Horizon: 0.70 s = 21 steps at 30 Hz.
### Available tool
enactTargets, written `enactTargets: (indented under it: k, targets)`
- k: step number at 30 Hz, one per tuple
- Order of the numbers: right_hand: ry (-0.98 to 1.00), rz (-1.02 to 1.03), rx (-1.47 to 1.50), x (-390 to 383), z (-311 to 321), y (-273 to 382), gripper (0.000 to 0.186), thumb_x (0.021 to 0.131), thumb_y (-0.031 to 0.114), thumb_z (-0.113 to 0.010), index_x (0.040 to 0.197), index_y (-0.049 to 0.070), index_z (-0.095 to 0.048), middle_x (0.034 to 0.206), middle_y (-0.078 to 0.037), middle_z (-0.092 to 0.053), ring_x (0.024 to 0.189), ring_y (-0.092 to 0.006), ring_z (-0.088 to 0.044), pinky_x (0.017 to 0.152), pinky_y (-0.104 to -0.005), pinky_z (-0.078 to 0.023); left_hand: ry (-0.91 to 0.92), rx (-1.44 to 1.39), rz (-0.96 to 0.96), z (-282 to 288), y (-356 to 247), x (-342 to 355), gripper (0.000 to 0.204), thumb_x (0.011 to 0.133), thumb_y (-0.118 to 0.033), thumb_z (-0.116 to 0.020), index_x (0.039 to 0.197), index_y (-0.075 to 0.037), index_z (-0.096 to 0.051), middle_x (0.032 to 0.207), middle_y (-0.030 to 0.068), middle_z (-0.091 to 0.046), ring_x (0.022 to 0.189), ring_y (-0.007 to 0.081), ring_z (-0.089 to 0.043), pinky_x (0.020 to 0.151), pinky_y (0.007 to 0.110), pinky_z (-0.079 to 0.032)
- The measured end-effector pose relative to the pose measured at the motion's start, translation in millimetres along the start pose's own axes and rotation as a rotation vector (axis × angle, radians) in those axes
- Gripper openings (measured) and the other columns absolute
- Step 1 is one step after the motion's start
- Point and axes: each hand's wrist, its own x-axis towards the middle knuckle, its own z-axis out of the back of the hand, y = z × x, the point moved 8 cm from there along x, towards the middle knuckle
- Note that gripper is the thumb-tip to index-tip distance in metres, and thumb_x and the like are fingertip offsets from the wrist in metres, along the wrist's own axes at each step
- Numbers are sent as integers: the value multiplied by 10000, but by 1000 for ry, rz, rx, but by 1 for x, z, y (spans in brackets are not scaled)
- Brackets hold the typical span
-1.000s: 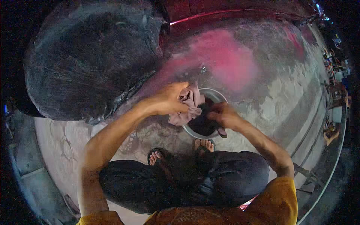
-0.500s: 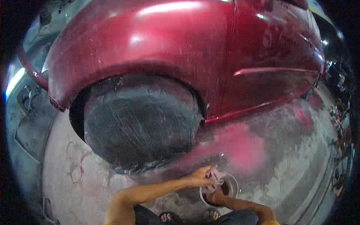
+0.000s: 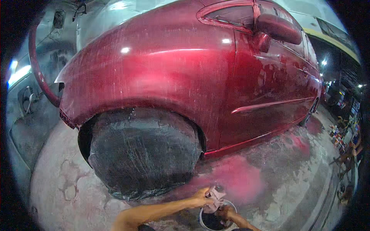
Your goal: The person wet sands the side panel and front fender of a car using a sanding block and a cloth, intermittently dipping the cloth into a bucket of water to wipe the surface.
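Low at the bottom of the view, my left hand [image 3: 200, 198] grips a crumpled pale pink cloth [image 3: 214, 201] above the left side of a metal bucket [image 3: 200, 215] with dark contents. My right hand [image 3: 226, 213] is down inside the bucket's rim, just below the cloth, its fingers too dark and hidden to read. Just behind them stands the front wheel of a dark red car [image 3: 169, 77], wrapped in a wrinkled black cover [image 3: 142, 154].
The car's side mirror [image 3: 279, 29] and door extend to the right. A curved red piece [image 3: 38, 73] juts out at the left. Pink-stained concrete floor [image 3: 243, 175] surrounds the bucket. Mixed clutter [image 3: 341, 131] lines the far right edge, and lights shine beyond the car.
The view has tilted up from my legs and the bucket to the car's fender, door and mirror. My left hand still holds the cloth over the bucket, with my right hand in it.
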Motion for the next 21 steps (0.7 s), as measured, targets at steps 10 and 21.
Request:
enactTargets:
  k: [10,21]
  targets:
    - [151,281,-303,22,-66,36,492,873,408,-755,1196,44,-682,1077,-159,-739,974,-287,-711,791,-450,-572,78,357,-140,-6,-7,-11,906,852,-200,-835,1601,-11,-362,1383,110,-649,1238,192,-618,1087,325,-472]
    - [61,-197,726,-14,20,-67,304,912,281,-723,1097,39,-724,957,-107,-716,895,-247,-695,703,-447,-579,-91,-374,-100,50,-88,-6,519,791,-16,-811,1266,-67,-608,1081,0,-663,961,129,-635,817,316,-564]
